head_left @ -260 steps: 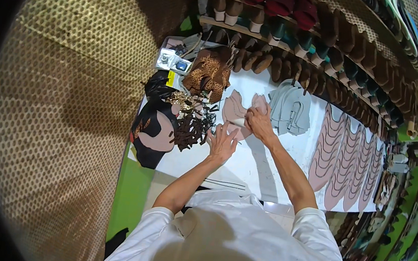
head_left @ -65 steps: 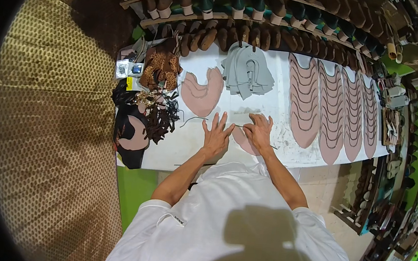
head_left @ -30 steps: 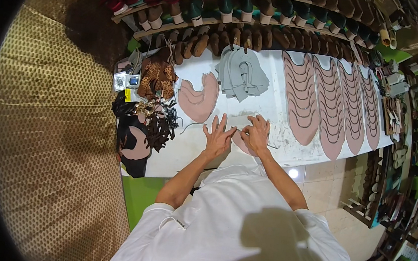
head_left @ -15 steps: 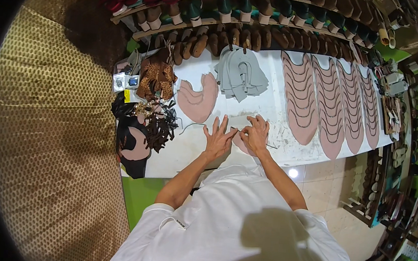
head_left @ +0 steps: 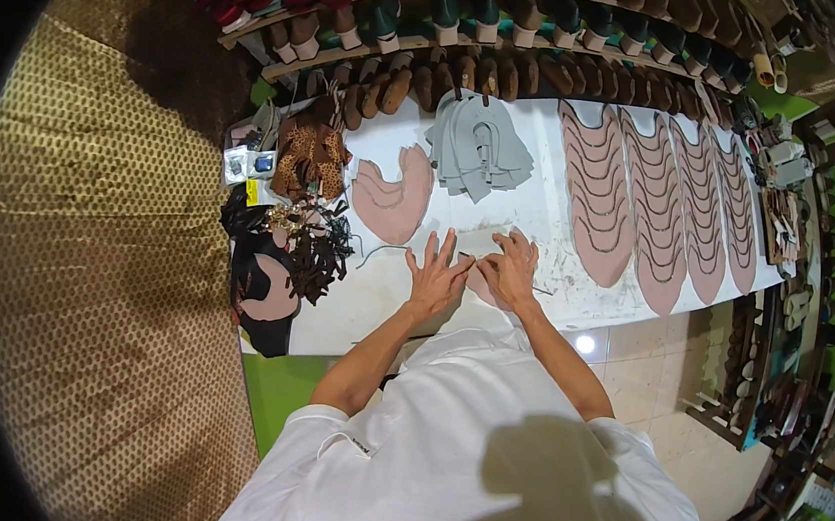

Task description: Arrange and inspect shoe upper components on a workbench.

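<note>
A pink shoe upper piece (head_left: 483,289) lies on the white-covered table close to my body, mostly hidden under my hands. My left hand (head_left: 434,280) rests at its left side, fingers spread and stretched out, the thumb pointing toward the piece. With bent fingers, my right hand (head_left: 511,275) pinches at the upper edge of the piece, close to the left thumb. Whether a thin trim is also between those fingers is too small to tell. A thin dark strip (head_left: 542,292) shows just right of the right hand. Left of my left hand lies a curved thin strip (head_left: 378,251).
Rows of overlapping pink upper pieces (head_left: 597,223) cover the table's right side. Grey pieces (head_left: 483,151) are stacked at the back; more pink ones (head_left: 393,203) lie left. Dark scraps (head_left: 317,261) crowd the left edge. Racks of brown shoe lasts (head_left: 556,77) line the back.
Both hands hold nearly the same position over the pink piece. The view has shifted very slightly; nothing else visibly moved.
</note>
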Demonstrator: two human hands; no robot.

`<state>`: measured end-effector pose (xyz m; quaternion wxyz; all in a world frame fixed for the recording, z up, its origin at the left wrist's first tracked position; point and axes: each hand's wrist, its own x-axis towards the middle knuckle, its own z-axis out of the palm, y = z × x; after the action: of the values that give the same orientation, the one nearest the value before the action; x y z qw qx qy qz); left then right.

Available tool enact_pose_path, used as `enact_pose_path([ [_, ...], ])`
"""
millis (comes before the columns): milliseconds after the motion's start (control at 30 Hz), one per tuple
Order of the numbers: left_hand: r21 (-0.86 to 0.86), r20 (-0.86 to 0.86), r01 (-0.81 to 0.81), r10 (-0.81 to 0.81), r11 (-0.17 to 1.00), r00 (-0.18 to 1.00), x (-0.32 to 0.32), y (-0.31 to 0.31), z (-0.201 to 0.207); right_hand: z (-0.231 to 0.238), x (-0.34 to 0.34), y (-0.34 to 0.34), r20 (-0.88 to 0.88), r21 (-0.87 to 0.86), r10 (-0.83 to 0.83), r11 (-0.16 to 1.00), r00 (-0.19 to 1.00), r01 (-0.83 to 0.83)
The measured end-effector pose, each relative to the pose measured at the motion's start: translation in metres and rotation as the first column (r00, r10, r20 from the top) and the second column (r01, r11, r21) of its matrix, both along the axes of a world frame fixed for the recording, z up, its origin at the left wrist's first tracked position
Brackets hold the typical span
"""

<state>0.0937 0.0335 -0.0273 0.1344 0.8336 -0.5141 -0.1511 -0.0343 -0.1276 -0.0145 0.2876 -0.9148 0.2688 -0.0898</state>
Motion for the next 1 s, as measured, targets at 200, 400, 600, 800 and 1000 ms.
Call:
enact_pose_path([
  [200,-0.014,0.003,-0.020,0.020,1.000,1.000,0.000,0.000,-0.003,-0.011,-0.022,0.002,0.104,-0.153,-0.003,0.988,0.995,0.019],
  [400,-0.030,-0.003,-0.051,0.051,0.998,0.999,-0.005,-0.001,-0.007,-0.009,-0.019,-0.002,0.009,-0.106,-0.038,0.994,0.999,0.038],
  [600,-0.029,-0.013,-0.060,0.059,0.998,0.998,-0.004,-0.001,-0.007,-0.004,-0.016,0.008,0.033,-0.020,-0.105,0.994,0.994,0.106],
  [800,-0.056,0.059,0.042,-0.038,0.998,0.998,0.005,-0.001,-0.005,-0.009,-0.016,0.015,0.015,0.006,-0.121,0.993,0.993,0.121],
  [1000,0.003,0.079,0.107,-0.107,0.994,0.991,0.010,-0.004,0.000,-0.010,-0.017,0.015,0.014,-0.014,-0.107,0.994,0.994,0.107],
])
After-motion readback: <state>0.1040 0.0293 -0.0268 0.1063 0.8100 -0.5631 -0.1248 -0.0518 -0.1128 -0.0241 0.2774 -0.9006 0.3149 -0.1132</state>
